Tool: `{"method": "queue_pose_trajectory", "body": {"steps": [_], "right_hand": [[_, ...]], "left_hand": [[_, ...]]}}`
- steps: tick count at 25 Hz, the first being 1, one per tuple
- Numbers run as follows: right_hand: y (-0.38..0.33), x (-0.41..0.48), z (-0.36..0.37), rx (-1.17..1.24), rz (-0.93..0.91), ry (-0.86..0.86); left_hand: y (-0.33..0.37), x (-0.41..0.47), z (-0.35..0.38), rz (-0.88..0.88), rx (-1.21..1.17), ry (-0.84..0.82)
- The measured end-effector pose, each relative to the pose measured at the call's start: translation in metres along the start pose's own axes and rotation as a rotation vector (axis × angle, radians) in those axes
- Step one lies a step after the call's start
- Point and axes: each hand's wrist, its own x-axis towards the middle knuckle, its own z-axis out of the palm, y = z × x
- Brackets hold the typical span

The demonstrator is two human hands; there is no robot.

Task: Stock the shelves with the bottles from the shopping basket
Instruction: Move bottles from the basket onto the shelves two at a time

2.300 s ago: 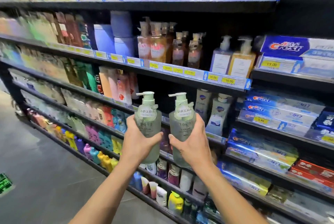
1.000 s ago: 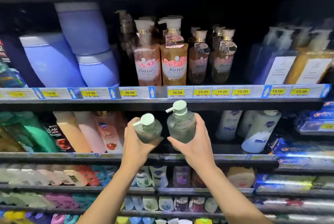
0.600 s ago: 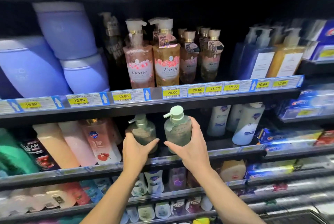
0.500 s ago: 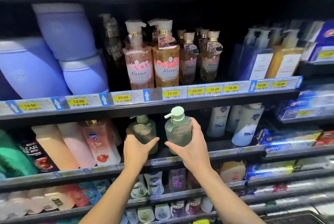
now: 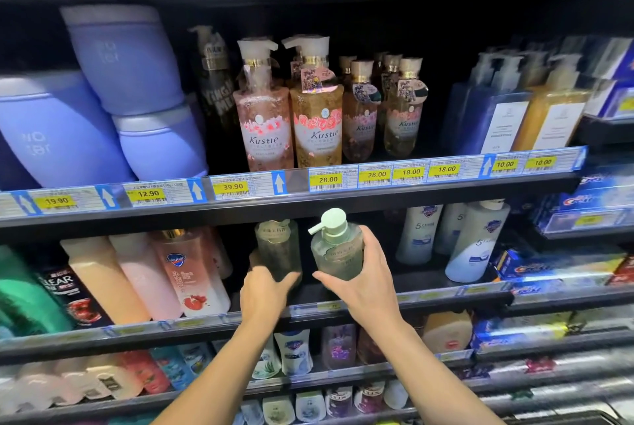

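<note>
change: left bottle [image 5: 278,249] now deeper into shelf [image 5: 446,295]; right bottle [image 5: 338,249] lags
left hand [image 5: 266,290]: wrapped round its base
right hand [image 5: 360,273]: clasps right bottle
task: neither released

The left bottle [image 5: 276,248], its pump hidden behind the upper shelf [image 5: 377,200], is gripped low by the left hand [image 5: 266,292] above the middle shelf [image 5: 446,296]. Just beside it, the right bottle [image 5: 338,251], pale green with its pump in sight, is clasped around the body by the right hand [image 5: 365,284].
</note>
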Motion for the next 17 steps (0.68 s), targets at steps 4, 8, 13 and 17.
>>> {"method": "queue_pose_trajectory", "body": {"steps": [4,8,13,17], "right_hand": [[0.008,0.000,-0.003,-0.012,0.001,0.004],[0.013,0.000,-0.007,-0.027,0.017,0.018],[0.019,0.002,-0.008,-0.019,0.037,0.040],[0.020,0.005,-0.001,-0.019,0.062,0.000]], "left_hand": [[0.008,0.014,0.001,-0.064,-0.003,-0.044],[0.015,0.038,-0.001,-0.015,-0.104,-0.055],[0.011,0.059,0.007,0.013,-0.076,-0.096],[0.010,0.053,0.002,-0.002,-0.149,-0.091]]}}
